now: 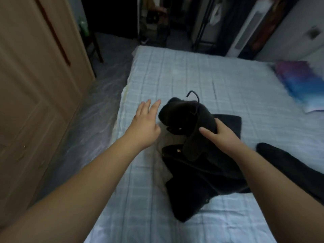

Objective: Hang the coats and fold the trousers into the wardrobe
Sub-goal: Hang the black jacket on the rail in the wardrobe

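Bedroom, pale checked bed [184, 81]; wardrobe [35, 85] doors closed, frame left. Black coat [189, 120] on hanger [193, 94], centre frame, clamped in right hand [220, 135] grip; left hand [145, 123] spread, empty. Dark garments [287, 163] unfolded beside it. Judged early: nothing stowed.

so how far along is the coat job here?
Early. Done: a hanger is already inside the black coat, hook poking out. In hand: right hand grips the coat above the bed; left hand is open beside it. Left: the wardrobe doors are shut, and dark clothes lie on the bed.
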